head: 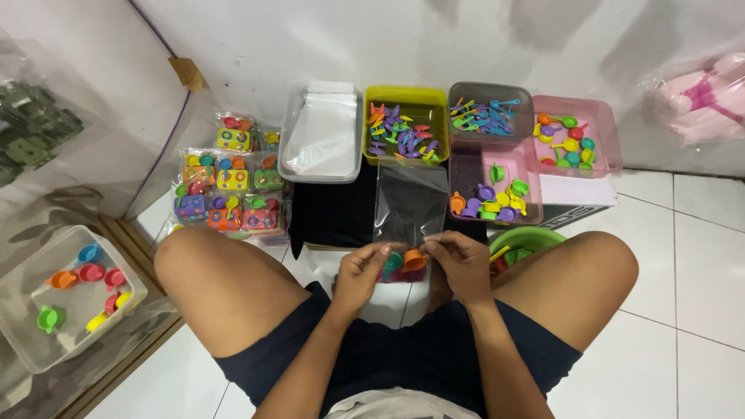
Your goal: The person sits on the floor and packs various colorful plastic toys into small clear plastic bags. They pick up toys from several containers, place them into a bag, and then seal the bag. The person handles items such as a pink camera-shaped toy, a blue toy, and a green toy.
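We pinch a clear bag (409,208) with our left hand (362,273) and right hand (463,264), toy pots (403,262) inside; filled packs (227,182) lie left, loose pieces fill the trays (497,198).

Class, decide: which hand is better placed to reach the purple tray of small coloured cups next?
Probably the right hand: the purple tray lies on its side, just ahead; the left hand would have to cross the clear bag.

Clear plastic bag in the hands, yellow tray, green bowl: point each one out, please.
clear plastic bag (410,203): head view, on its flat upper panel.
yellow tray (405,95): head view, on its far rim.
green bowl (528,235): head view, on its near rim.
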